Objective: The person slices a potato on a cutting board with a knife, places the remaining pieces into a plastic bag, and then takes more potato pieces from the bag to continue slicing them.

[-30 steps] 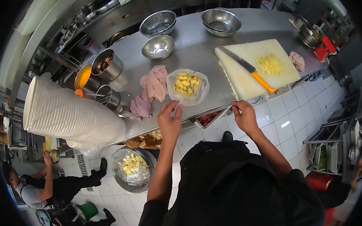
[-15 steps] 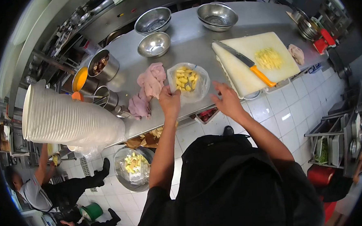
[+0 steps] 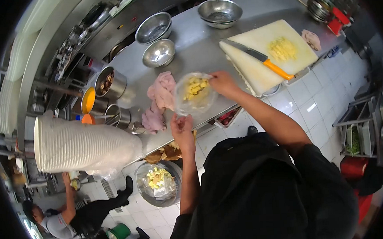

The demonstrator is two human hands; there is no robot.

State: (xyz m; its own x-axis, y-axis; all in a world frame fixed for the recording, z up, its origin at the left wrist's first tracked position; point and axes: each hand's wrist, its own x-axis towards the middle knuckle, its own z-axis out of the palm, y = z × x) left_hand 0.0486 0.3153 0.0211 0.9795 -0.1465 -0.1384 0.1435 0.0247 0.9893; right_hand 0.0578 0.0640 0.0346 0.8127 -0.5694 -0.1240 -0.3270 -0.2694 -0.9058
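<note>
A clear plastic bag (image 3: 186,103) with pale yellow cut pieces (image 3: 195,88) inside is at the near edge of the steel table. My right hand (image 3: 225,85) pinches the bag's far right rim. Below, my left hand (image 3: 183,129) is palm up with curled fingers closed at the bag's near edge. Left of the bag lie crumpled pink cloths (image 3: 162,90). To the right, a white cutting board (image 3: 256,38) bears a knife with an orange handle (image 3: 279,69) and a heap of shredded yellow strips (image 3: 282,48).
Steel bowls (image 3: 158,53) stand at the back. A tall wrapped stack of white containers (image 3: 84,144) and steel pots (image 3: 117,85) are on the left. Below the table sits a plastic-lined bucket (image 3: 176,198). A co-worker (image 3: 58,224) is at lower left; a rack (image 3: 361,128) stands right.
My right hand has moved left and up and taken hold of the bag's rim. My left hand has dropped to its near edge and turned palm up. The bag is tilted and the view has shifted.
</note>
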